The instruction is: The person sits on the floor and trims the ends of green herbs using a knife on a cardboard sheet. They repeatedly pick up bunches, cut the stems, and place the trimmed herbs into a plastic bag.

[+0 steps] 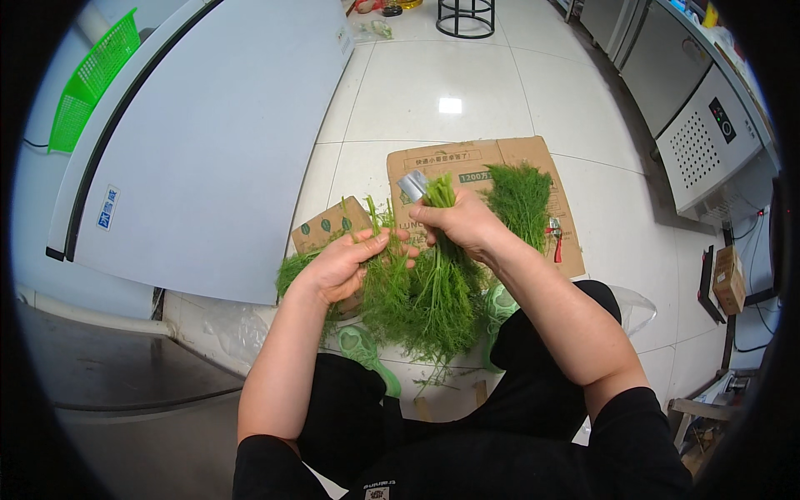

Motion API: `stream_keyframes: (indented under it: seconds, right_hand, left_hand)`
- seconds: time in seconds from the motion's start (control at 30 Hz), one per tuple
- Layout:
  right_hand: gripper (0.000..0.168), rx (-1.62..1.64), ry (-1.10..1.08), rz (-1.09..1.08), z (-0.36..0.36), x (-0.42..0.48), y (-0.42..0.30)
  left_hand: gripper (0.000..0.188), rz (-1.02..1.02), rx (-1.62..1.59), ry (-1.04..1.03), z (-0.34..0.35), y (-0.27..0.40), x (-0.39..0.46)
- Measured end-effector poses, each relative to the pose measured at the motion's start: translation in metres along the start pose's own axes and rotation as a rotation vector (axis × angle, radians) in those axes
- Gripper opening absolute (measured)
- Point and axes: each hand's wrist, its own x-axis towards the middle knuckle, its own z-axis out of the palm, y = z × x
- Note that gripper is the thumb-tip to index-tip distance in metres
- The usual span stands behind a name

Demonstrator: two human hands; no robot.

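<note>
My right hand [462,222] grips a thick bunch of feathery green herb, probably dill or fennel fronds [442,287], by its stems. The cut stem ends point away from me and the fronds hang toward the floor. A silvery metal piece [413,185], perhaps a blade, shows beside the stem ends; how it is held is hidden. My left hand [350,259] holds a few loose stems [376,215] between thumb and fingers, left of the bunch. Another pile of the herb [520,200] lies on the flattened cardboard [565,250], with a small red-handled tool [556,240] beside it.
A large white appliance [206,125] stands at the left. More cardboard [331,225] and fronds [289,269] lie beside it. Steel cabinets [662,62] line the right. A black stool frame [465,19] stands ahead. My green shoes [365,356] flank the herbs on the tiled floor [437,81].
</note>
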Motion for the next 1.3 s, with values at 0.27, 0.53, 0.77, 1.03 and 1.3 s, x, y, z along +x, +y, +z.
stream_keyframes:
  seconds: [0.27, 0.53, 0.77, 1.03, 1.3]
  right_hand:
    - [0.014, 0.033, -0.050, 0.039, -0.018, -0.001, -0.010]
    - [0.015, 0.029, -0.018, 0.071, -0.038, -0.010, -0.029]
    - [0.015, -0.058, -0.094, 0.061, -0.051, -0.016, -0.035]
    - [0.011, -0.076, -0.102, 0.109, -0.051, -0.016, -0.034]
    - [0.012, -0.106, -0.113, 0.109, -0.042, -0.012, -0.027]
  left_hand:
    - [0.040, 0.007, -0.142, 0.017, -0.010, -0.001, 0.000]
    - [0.039, 0.036, -0.177, 0.009, -0.018, 0.001, -0.003]
    - [0.042, 0.093, -0.066, -0.010, -0.013, 0.004, -0.005]
    - [0.036, 0.107, 0.069, 0.055, -0.007, 0.005, -0.003]
    - [0.030, 0.138, 0.151, 0.086, -0.003, 0.004, -0.004]
